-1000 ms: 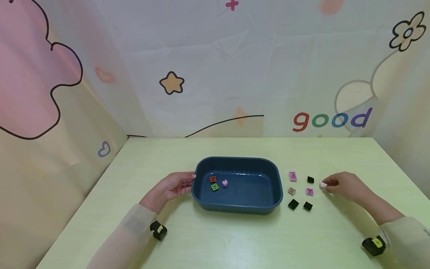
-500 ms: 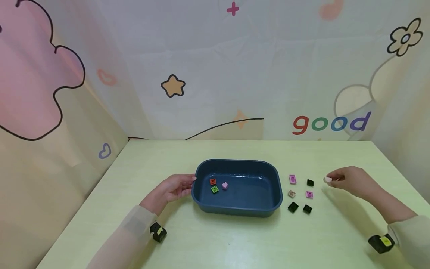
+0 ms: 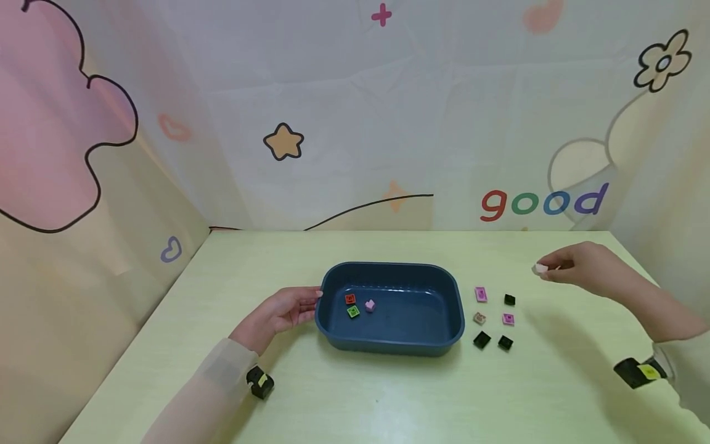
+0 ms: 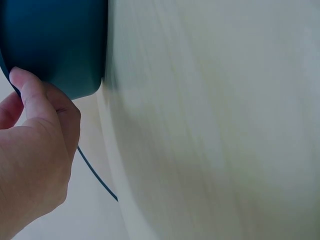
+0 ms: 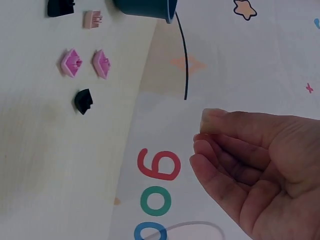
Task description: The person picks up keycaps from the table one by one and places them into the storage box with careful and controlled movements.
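Your right hand (image 3: 588, 269) pinches a white piece (image 3: 539, 269)
Your left hand (image 3: 285, 309) grips the blue tray (image 3: 388, 348); small pieces (image 3: 481, 295) lie left of your right hand

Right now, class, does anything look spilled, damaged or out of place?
Nothing stands out: the left hand grips the upright blue tray, three small pieces lie inside it, six more pieces beside it, and the right hand pinches a white piece.

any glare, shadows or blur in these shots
Head view: small white glints inside the tray, a soft shadow on the table below the right hand; left wrist view: dim, the table looking soft and streaky; right wrist view: dim too, the right hand fairly sharp.
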A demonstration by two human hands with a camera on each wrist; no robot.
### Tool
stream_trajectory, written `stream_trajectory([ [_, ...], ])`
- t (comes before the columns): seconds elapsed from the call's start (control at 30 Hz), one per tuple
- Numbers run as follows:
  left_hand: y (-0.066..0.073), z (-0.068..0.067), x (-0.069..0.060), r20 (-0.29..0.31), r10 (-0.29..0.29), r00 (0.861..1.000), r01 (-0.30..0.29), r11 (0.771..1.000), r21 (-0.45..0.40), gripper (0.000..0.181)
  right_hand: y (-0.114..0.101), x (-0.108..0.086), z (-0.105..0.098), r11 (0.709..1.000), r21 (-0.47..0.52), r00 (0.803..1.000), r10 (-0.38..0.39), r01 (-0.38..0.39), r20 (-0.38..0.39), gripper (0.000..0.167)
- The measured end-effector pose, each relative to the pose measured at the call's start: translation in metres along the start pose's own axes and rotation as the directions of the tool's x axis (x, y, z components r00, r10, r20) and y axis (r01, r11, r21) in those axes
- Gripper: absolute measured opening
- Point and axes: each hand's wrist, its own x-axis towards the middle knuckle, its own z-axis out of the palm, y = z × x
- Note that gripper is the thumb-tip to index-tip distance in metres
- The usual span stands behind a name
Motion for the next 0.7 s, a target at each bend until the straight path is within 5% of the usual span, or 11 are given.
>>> stream_trajectory([
  [0.7,0.000,0.001,0.001,-0.025,-0.016,1.000,0.016,1.000,0.001,0.049,-0.053,0.023,-0.048,0.998,0.002,0.997,-0.061,0.061,0.036,0.039],
])
